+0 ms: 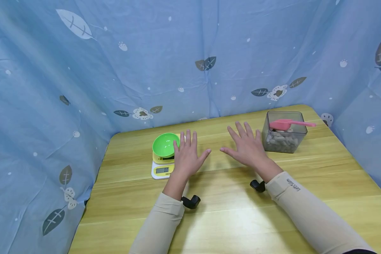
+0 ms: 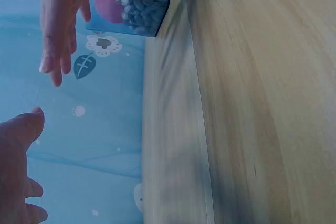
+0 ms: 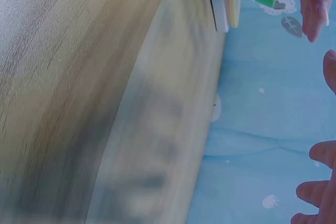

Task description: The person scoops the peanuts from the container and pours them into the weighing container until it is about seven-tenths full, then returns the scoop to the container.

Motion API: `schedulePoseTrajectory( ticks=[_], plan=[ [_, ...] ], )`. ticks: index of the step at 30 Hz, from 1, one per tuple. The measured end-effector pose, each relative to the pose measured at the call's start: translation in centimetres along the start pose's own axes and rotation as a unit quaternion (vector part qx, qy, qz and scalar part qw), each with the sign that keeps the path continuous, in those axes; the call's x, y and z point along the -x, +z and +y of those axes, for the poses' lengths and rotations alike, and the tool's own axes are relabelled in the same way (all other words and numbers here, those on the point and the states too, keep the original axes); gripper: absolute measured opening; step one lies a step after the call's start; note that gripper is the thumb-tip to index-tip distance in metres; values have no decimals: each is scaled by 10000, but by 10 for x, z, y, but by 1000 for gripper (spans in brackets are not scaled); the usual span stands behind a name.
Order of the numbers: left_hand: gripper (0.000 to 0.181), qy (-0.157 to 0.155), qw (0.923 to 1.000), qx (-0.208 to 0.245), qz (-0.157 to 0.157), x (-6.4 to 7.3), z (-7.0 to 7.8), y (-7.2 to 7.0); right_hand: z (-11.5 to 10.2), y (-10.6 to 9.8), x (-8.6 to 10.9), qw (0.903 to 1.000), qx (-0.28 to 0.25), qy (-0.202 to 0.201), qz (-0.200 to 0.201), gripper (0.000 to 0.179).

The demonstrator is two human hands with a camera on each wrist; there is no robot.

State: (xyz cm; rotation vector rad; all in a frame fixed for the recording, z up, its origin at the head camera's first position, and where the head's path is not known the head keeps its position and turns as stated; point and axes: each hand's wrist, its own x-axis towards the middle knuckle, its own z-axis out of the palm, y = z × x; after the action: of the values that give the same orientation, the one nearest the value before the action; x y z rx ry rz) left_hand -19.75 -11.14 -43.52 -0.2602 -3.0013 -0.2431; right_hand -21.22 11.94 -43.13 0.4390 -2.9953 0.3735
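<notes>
Bright green plastic, a round bowl (image 1: 163,144) sits upright on a white and yellow kitchen scale (image 1: 162,171), just left of my left hand (image 1: 187,157). From above, my left fingers overlap the bowl's right edge, but the right wrist view shows curtain between the two, so they stand apart. Those fingers are straight and spread, pointing away from me, with the thumb stretched toward my other hand. On the scale's near end a small grey display shows digits.

Straight, fanned fingers mark my right hand (image 1: 248,150) as well, its thumb pointing back at the left one. Just beyond its little finger, to the right, stands a square, see-through grey plastic container (image 1: 299,141) with pale stones (image 1: 282,140) inside. A pink plastic scoop (image 1: 282,124) lies in its mouth above the stones, the handle reaching out over the right rim.

Under everything spreads a yellowish wood-grain table (image 1: 225,211), and behind it hangs a light blue fabric curtain (image 1: 165,53) printed with leaves and flowers.
</notes>
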Motion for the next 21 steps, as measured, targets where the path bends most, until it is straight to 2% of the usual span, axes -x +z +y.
schedulePoseTrajectory(
  ticks=[6, 9, 12, 14, 15, 18, 21],
  plan=[
    [88, 53, 9998, 161, 86, 0, 1, 0, 21, -16, 3, 9981, -485, -134, 359, 89],
    [86, 153, 9991, 363, 135, 0, 4, 0, 45, -32, 8, 9934, -790, -151, 820, 83],
    [84, 333, 9979, 496, 232, 0, 6, -1, 71, -50, 16, 9806, -1296, 59, 1467, 77],
    [83, 489, 9965, 595, 325, -1, 8, -1, 88, -59, 22, 9650, -1613, 359, 2037, 73],
    [82, 566, 9954, 679, 366, -1, 9, -1, 96, -63, 25, 9535, -1805, 564, 2349, 72],
    [80, 754, 9918, 944, 427, -1, 13, -1, 117, -68, 35, 9110, -2358, 1338, 3107, 70],
    [78, 895, 9866, 1304, 407, 0, 17, 1, 133, -68, 41, 8657, -3058, 2107, 3356, 72]
  ],
)
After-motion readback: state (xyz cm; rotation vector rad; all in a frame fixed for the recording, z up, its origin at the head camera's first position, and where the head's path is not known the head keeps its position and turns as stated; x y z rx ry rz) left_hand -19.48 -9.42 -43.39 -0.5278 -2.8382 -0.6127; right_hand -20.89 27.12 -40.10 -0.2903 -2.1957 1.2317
